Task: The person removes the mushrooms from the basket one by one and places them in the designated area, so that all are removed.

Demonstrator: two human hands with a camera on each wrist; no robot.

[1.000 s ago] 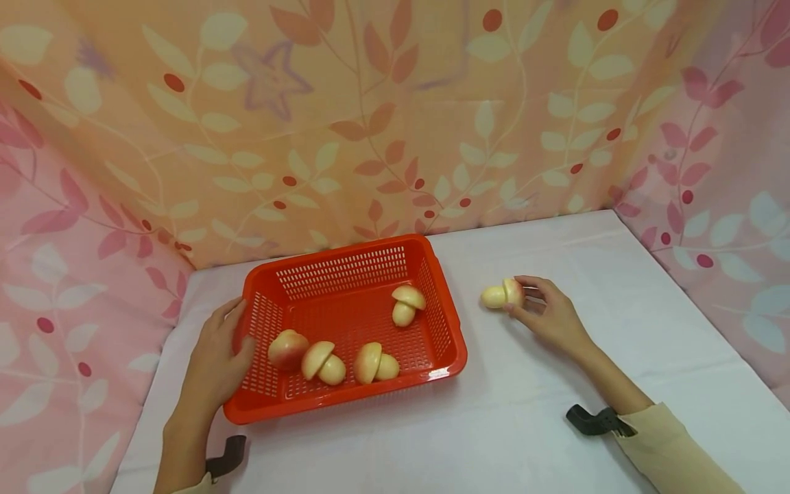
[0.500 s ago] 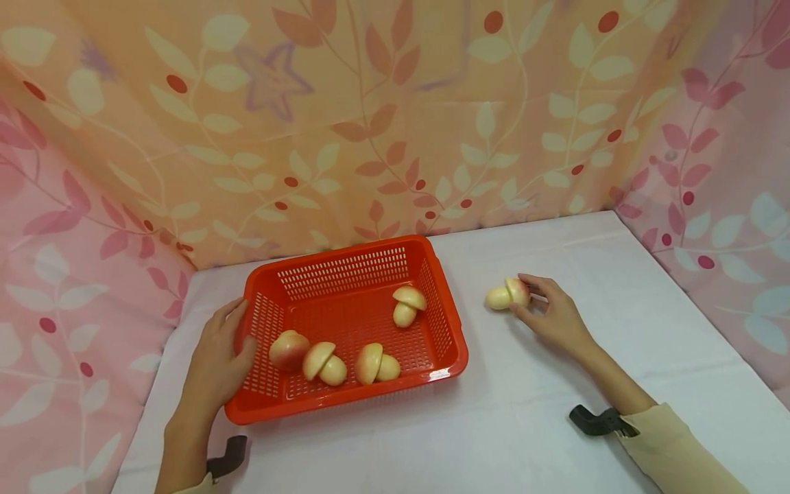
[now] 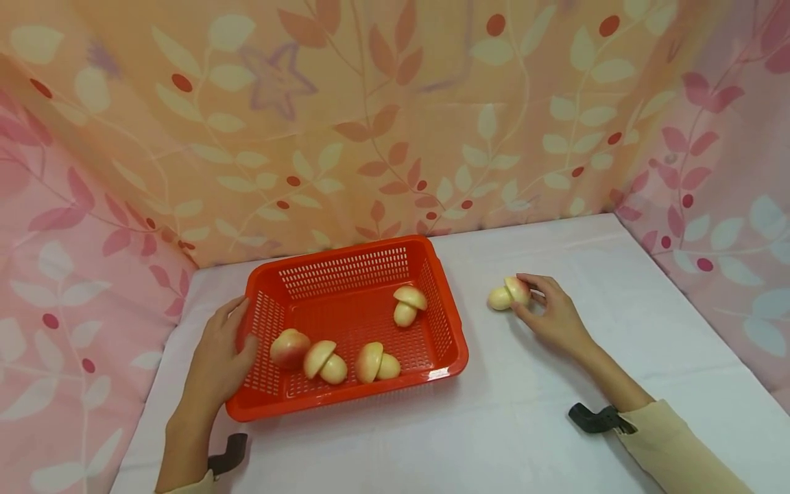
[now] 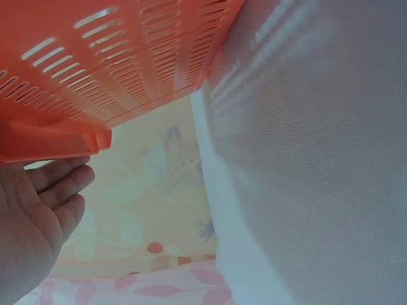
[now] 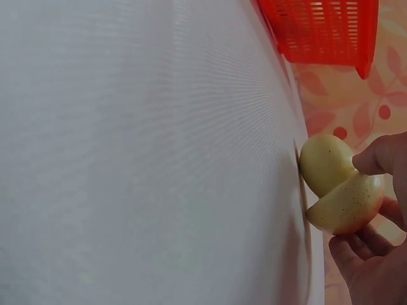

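Located on the right side of the bench, well right of the red perforated basket: mushroom-shaped piece, stem to the left, reddish cap to the right. Pinched at the cap by the right hand, fingers parted only to cap width, thumb on the near side. Left hand: fingers nearly straight and relaxed against the left rim of the basket; pressure impossible to tell. Held within the basket: three similar pieces in a row along the near wall, a fourth piece beside the right wall. Markings noted: purple star drawing on the far leaf-print cloth.
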